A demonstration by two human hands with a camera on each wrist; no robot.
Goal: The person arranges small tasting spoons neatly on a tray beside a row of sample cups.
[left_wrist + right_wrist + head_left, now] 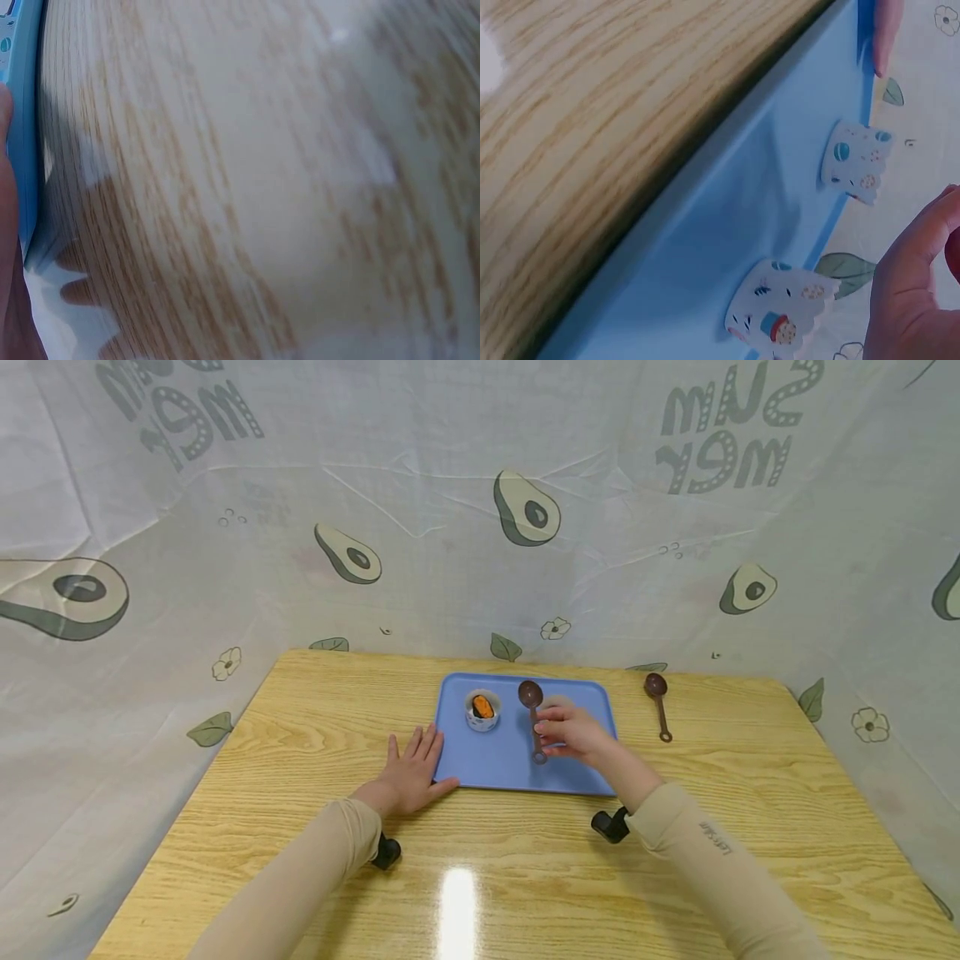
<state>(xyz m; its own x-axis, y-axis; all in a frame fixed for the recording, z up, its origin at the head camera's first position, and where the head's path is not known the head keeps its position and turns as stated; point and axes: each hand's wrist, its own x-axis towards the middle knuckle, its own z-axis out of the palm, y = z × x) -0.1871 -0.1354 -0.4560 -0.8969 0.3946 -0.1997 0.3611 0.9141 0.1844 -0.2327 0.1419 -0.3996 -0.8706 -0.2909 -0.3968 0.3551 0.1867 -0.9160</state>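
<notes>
A brown measuring spoon (531, 695) is pinched by its handle in my right hand (573, 732), bowl pointing away, over the blue tray (491, 768). Behind that hand a second paper cup (557, 701) is partly hidden; the right wrist view shows this patterned cup (780, 309) standing on the tray. Toward the tray's left side, a paper cup (482, 723) holds an orange-and-black piece (483, 707) that looks like sushi. My left hand (411, 777) lies with spread fingers at the tray's left edge, its thumb by the near corner.
Another brown measuring spoon (656, 689) lies on the wooden table (735, 777), right of the tray. A pale printed cloth (435, 585) hangs behind the table and along its sides.
</notes>
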